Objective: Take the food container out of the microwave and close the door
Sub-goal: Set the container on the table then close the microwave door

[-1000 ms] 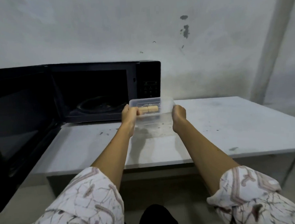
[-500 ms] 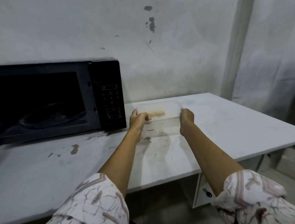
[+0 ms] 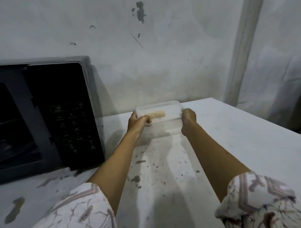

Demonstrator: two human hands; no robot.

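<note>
Where the white, stained tabletop (image 3: 234, 144) meets the scuffed grey-white wall (image 3: 161, 61), a clear rectangular plastic food container (image 3: 159, 113) with a pale strip of food inside sits low over the back of the surface; whether its base touches the tabletop cannot be told. Left hand (image 3: 138, 122) is closed on the container's left end, right hand (image 3: 188, 118) closed on its right end. Dark smudges and flecks mark the tabletop between the forearms and toward the near left. Right of the container the surface is open as far as its right edge, which runs diagonally toward the near right; a pale vertical pipe (image 3: 243, 46) stands at the wall beyond. Black microwave oven (image 3: 43, 116) stands at left, near the left hand but apart from it, keypad panel facing out, cavity dark. Patterned white sleeves (image 3: 78, 213) cover both upper arms.
</note>
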